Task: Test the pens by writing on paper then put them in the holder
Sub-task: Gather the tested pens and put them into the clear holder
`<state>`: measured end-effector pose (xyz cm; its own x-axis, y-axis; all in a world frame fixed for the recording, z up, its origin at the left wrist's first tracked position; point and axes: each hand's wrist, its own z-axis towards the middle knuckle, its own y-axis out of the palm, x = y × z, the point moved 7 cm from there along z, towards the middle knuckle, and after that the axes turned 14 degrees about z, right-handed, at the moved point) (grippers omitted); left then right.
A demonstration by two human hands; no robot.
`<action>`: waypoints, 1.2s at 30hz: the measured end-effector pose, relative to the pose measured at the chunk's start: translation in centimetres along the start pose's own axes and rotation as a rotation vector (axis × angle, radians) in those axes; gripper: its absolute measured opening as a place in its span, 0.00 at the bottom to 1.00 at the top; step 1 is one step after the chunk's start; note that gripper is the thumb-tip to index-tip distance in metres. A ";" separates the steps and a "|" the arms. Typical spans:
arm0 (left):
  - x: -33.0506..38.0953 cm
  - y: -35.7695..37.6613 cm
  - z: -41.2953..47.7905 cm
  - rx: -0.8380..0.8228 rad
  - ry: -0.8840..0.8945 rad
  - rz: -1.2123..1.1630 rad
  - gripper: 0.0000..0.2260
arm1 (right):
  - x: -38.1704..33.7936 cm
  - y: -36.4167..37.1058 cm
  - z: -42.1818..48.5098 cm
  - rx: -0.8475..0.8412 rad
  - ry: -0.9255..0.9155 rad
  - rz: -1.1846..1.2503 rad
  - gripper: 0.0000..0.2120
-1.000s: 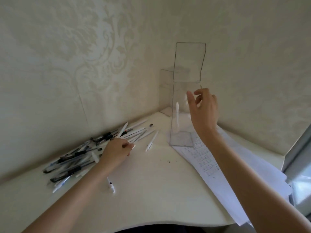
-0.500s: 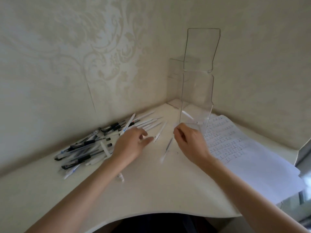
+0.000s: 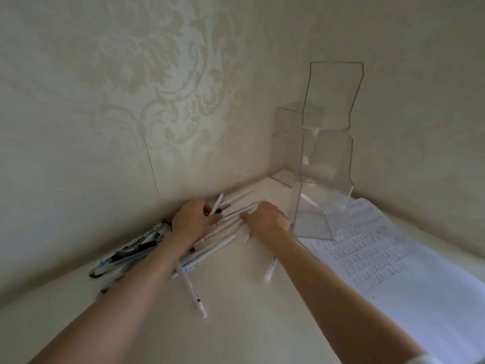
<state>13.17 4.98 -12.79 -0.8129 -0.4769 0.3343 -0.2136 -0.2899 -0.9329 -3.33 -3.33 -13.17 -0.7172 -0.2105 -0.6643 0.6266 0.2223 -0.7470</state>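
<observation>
head: left grip holds pens; right grip touches.

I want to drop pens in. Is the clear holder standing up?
Upright: the clear holder stands on its base, not tipped.

The holder at 1 o'clock on the surface is clear hard plastic, glossy, with bright glints along its edges. The surface itself is smooth and cream-coloured with a dull sheen. The pens heaped at 10 o'clock are plastic: some have matt white barrels, others clear barrels with black caps. At 3 o'clock lie sheets of paper, thin and matt white, marked with rows of ink. The wallpaper behind looks lightly textured, its scroll pattern faintly pearly.
</observation>
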 end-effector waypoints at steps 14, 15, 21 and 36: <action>-0.3 0.5 0.5 0.063 0.071 -0.024 0.12 | 1.0 1.3 1.1 -0.202 0.125 0.760 0.11; -0.1 0.4 0.5 0.071 0.089 0.012 0.12 | 1.0 1.2 0.8 -0.224 0.123 0.855 0.10; 2.1 -0.2 0.0 0.150 0.159 0.379 0.09 | -1.2 -1.9 -2.1 -0.217 -0.025 1.059 0.07; 12.8 -7.7 -1.6 0.117 0.263 -0.883 0.07 | 0.9 -21.6 -2.4 0.478 -0.395 0.552 0.10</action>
<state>3.52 2.46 -1.55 -0.4816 0.1559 0.8624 -0.7692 -0.5469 -0.3307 -18.28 -6.01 2.47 -0.1647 -0.5284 -0.8329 0.9830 -0.0185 -0.1826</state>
